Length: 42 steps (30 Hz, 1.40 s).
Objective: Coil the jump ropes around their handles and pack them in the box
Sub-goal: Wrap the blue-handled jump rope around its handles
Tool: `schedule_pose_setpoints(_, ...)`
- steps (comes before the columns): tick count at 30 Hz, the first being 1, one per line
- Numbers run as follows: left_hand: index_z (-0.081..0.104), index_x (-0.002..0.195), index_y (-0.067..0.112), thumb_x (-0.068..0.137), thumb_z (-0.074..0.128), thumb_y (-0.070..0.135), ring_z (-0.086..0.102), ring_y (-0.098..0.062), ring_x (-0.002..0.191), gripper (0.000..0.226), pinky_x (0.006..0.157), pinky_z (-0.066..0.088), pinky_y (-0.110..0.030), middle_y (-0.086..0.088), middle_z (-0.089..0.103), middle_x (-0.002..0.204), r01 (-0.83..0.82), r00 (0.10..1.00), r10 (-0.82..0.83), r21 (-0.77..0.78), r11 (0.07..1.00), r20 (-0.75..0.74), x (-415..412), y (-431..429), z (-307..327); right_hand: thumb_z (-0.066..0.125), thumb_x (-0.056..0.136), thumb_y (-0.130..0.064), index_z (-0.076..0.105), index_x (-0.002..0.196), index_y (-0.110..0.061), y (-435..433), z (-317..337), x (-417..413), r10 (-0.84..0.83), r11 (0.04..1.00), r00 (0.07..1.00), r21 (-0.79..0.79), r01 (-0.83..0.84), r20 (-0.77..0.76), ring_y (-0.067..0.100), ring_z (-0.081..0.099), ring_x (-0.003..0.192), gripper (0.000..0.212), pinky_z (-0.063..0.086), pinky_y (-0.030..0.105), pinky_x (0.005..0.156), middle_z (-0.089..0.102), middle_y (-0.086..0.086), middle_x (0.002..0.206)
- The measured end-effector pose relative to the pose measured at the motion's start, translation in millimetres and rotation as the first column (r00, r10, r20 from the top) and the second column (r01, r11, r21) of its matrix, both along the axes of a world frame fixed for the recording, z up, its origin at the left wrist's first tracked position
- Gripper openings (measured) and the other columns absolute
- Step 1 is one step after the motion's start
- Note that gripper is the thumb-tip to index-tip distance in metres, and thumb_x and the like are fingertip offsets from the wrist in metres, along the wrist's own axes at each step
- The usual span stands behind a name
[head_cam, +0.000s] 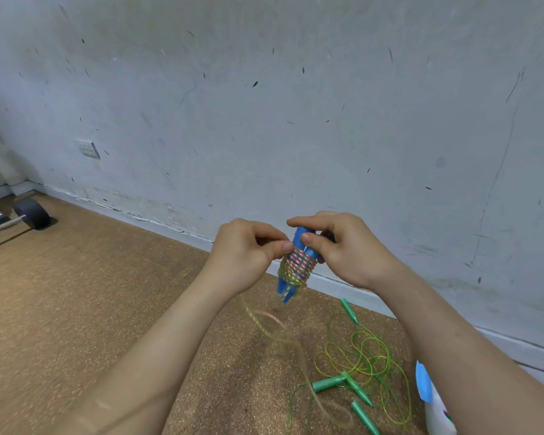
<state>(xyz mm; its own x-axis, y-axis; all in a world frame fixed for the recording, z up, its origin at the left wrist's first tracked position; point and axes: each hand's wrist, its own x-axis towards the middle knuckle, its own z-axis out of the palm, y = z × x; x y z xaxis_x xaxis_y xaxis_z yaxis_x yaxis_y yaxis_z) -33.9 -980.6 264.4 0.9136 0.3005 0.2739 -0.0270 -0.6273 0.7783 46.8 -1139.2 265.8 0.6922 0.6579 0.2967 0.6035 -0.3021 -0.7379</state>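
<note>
Rope coiled on blue handles, held in both hands above the floor.
Scuffed grey wall (296, 89) meets brown speckled floor (76, 309); on the floor at lower right lies a loose tangle of green jump ropes (368, 359) with 4 green handles (327, 383) showing, just beside a white-and-blue object (434, 406) cut off by the frame edge. The right hand (343, 246) pinches the upper end of the 2 blue handles (308, 249) between thumb and curled fingers. The left hand (245, 255), fingers curled, pinches the multicoloured rope at the top of its coil (296, 268) around the handles. The loose tail (280, 328) hangs blurred towards the floor. A dumbbell (32, 213) lies far left, below a wall socket (87, 149).
</note>
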Motion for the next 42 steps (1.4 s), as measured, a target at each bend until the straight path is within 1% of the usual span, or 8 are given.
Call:
schedule_pose_setpoints(7, 0.074, 0.065, 0.013, 0.078, 0.069, 0.012, 0.051, -0.009, 0.049, 0.014, 0.049, 0.041, -0.017, -0.001, 0.063, 0.057, 0.130, 0.989, -0.149, -0.590, 0.797, 0.016, -1, 2, 2, 0.055, 0.094, -0.006, 0.071, 0.107, -0.013, -10, 11, -5, 0.323, 0.931, 0.813, 0.317, -0.182, -0.484, 0.018, 0.059, 0.074, 0.022, 0.052, 0.025, 0.063, 0.070, 0.004, 0.088)
schedule_pose_setpoints(10, 0.067, 0.072, 0.013, 0.091, 0.054, 0.001, 0.043, -0.011, 0.047, 0.025, 0.043, 0.034, -0.019, 0.000, 0.058, 0.055, 0.093, 0.996, -0.066, -0.704, 0.704, 0.066, 8, -15, -13, 0.058, 0.087, -0.003, 0.067, 0.100, 0.000, 3, 5, -8, 0.399, 0.773, 0.624, 0.612, 0.166, -0.672, 0.019, 0.055, 0.059, 0.016, 0.046, 0.017, 0.049, 0.062, 0.014, 0.086)
schedule_pose_setpoints(16, 0.065, 0.100, 0.020, 0.101, 0.042, 0.027, 0.052, -0.002, 0.055, 0.024, 0.055, 0.035, -0.025, 0.008, 0.059, 0.063, 0.109, 0.985, -0.100, 0.055, 0.993, -0.137, 4, -39, -37, 0.067, 0.087, -0.003, 0.062, 0.099, -0.006, 8, -9, 4, -0.077, 0.674, 0.740, 0.512, 0.533, -0.669, 0.018, 0.063, 0.049, 0.013, 0.052, 0.022, 0.050, 0.064, 0.011, 0.072)
schedule_pose_setpoints(19, 0.058, 0.103, 0.021, 0.099, 0.036, 0.041, 0.062, -0.023, 0.078, 0.030, 0.060, 0.038, -0.034, 0.001, 0.064, 0.079, 0.074, 0.996, -0.019, 0.650, 0.757, -0.092, -5, -46, -26, 0.072, 0.084, -0.011, 0.064, 0.096, -0.014, 5, -15, 5, -0.389, 0.798, 0.847, 0.326, 0.506, -0.362, 0.017, 0.065, 0.059, 0.015, 0.055, 0.026, 0.060, 0.061, 0.004, 0.073)
schedule_pose_setpoints(24, 0.063, 0.102, 0.024, 0.086, 0.065, 0.039, 0.061, -0.021, 0.050, 0.022, 0.044, 0.029, -0.025, 0.002, 0.063, 0.059, -0.065, 0.986, -0.092, 0.828, 0.556, 0.140, -7, -29, -11, 0.071, 0.082, -0.017, 0.064, 0.093, -0.021, 4, -14, -4, -0.382, 0.905, 0.918, 0.157, 0.395, -0.106, 0.002, 0.051, 0.060, 0.013, 0.038, 0.008, 0.055, 0.052, -0.010, 0.069)
schedule_pose_setpoints(32, 0.073, 0.076, 0.027, 0.086, 0.056, 0.047, 0.058, -0.017, 0.057, 0.028, 0.049, 0.037, -0.027, 0.003, 0.062, 0.060, -0.042, 0.982, -0.085, 0.642, 0.765, 0.166, -4, -3, -5, 0.068, 0.088, -0.024, 0.072, 0.110, -0.021, 5, -11, -2, -0.185, 0.983, 0.982, -0.017, 0.185, 0.027, -0.003, 0.050, 0.072, 0.022, 0.034, 0.006, 0.065, 0.057, -0.013, 0.082)
schedule_pose_setpoints(37, 0.077, 0.080, 0.027, 0.080, 0.073, 0.031, 0.064, -0.009, 0.071, 0.005, 0.070, 0.049, -0.030, 0.009, 0.071, 0.069, -0.002, 0.999, -0.007, 0.231, 0.973, 0.036, -4, 2, -2, 0.062, 0.093, -0.019, 0.073, 0.108, -0.018, 5, -7, -3, -0.077, 0.995, 0.995, 0.051, 0.080, -0.060, 0.006, 0.055, 0.073, 0.019, 0.040, 0.024, 0.071, 0.057, -0.013, 0.082)
schedule_pose_setpoints(42, 0.077, 0.074, 0.022, 0.074, 0.079, 0.023, 0.066, 0.000, 0.069, 0.003, 0.066, 0.049, -0.013, 0.007, 0.072, 0.067, -0.034, 0.999, 0.033, -0.078, 0.996, -0.018, -6, 9, 7, 0.058, 0.095, -0.010, 0.074, 0.103, -0.017, -3, 1, -7, 0.126, 0.988, 0.953, 0.120, -0.096, -0.276, 0.010, 0.050, 0.058, 0.019, 0.043, 0.021, 0.058, 0.067, -0.001, 0.088)
